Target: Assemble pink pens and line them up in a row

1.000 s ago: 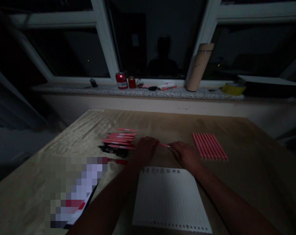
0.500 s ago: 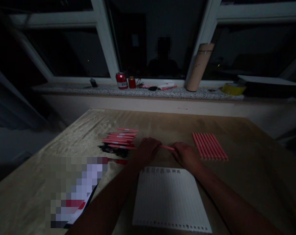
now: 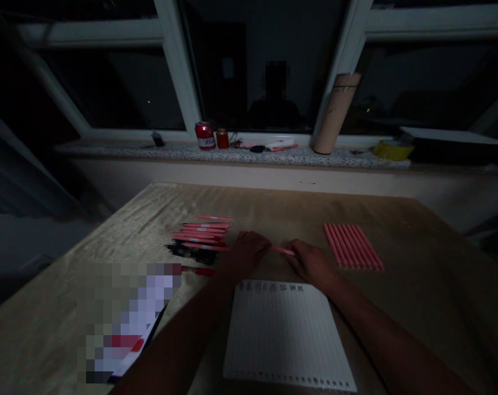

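A pink pen [image 3: 280, 250] spans the space between my two hands, just beyond the notepad. My left hand [image 3: 251, 250] is closed on its left end, and my right hand [image 3: 308, 257] is closed around its right end. Left of my left hand lies a loose pile of pink pens [image 3: 201, 232], with black pens [image 3: 193, 253] at its near side. To the right of my right hand, several pink pens [image 3: 351, 246] lie side by side in a neat row. The lined notepad [image 3: 287, 334], with handwriting along its far edge, lies between my forearms.
A red pen [image 3: 199, 271] lies near a blurred-out flat item [image 3: 137, 323] on the left of the table [image 3: 421, 318]. Along the windowsill [image 3: 170, 152] stand a red can [image 3: 205, 136], a small red jar [image 3: 222, 139], a tan cylinder [image 3: 337, 114] and a yellow tape roll [image 3: 392, 150].
The pen between my hands has tilted or turned slightly, its right end a little lower. Both hands stay in nearly the same place, and the other pens have not moved.
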`<state>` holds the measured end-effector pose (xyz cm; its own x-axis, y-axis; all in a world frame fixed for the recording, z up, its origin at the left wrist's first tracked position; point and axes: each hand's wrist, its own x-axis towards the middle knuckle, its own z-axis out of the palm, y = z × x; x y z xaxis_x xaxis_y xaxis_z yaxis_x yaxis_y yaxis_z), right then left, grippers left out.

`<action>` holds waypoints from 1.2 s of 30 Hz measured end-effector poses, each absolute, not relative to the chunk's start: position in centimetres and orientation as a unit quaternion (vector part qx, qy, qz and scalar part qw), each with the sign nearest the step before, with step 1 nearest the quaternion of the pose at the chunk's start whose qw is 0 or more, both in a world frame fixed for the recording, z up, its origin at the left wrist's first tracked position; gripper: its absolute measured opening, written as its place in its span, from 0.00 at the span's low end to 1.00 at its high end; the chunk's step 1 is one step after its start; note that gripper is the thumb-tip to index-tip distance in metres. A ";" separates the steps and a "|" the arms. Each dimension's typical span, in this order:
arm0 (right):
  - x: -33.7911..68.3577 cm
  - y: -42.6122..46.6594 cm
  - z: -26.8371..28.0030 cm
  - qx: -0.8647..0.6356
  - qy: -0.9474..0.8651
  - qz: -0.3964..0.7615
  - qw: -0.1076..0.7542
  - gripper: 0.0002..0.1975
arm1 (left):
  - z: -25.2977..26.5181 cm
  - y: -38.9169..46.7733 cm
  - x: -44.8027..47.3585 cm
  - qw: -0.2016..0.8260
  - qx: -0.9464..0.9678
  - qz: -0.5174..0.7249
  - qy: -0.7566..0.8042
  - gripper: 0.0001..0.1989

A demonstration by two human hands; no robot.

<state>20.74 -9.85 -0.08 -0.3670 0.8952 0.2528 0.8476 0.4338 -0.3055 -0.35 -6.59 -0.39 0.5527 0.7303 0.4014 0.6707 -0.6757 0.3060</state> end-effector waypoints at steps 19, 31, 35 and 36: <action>20.6 -9.9 0.2 -0.491 -0.849 0.070 0.185 0.15 | -0.7 -6.4 -0.4 0.057 0.869 0.279 0.405 0.06; 20.4 -10.0 0.4 -0.498 -0.850 0.051 0.166 0.15 | -0.7 -6.4 -0.3 0.060 0.866 0.278 0.410 0.06; 20.5 -10.1 0.3 -0.518 -0.839 0.055 0.159 0.13 | -0.8 -6.4 -0.3 0.048 0.873 0.266 0.406 0.06; 20.5 -10.1 0.3 -0.516 -0.841 0.056 0.156 0.12 | -0.8 -6.4 -0.3 0.047 0.873 0.266 0.407 0.06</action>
